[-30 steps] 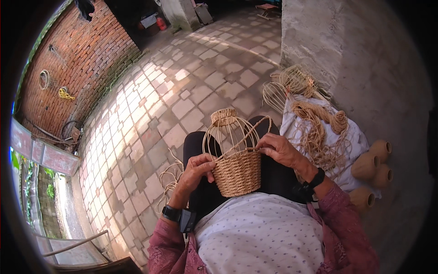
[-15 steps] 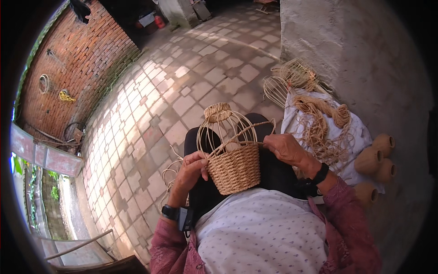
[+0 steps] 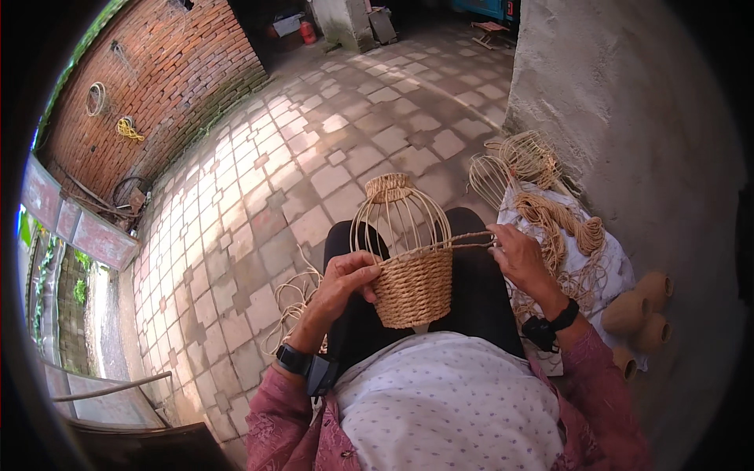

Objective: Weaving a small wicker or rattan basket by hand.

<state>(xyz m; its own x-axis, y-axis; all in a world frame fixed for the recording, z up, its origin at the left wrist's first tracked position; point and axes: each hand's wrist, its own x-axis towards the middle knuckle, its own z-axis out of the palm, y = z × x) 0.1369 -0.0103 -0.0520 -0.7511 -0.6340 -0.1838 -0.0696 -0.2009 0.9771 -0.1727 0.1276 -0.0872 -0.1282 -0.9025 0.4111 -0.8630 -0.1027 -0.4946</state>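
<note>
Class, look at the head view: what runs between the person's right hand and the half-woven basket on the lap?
A taut strand of weaving cord runs from the right hand to the basket rim, in the head view.

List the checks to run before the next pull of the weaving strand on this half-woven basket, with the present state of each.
1. Left hand steadies the woven basket at its rim: ok.
2. Right hand pinches the weaving strand: ok, the strand runs from the rim to the fingers.
3. Basket rests on the lap: ok.
4. Bare upright ribs stand evenly up to the top knot: ok, none looks bent.
5. Spare cord bundle lies within reach on the white cloth: ok.
6. Strand tension: cannot tell.
</note>
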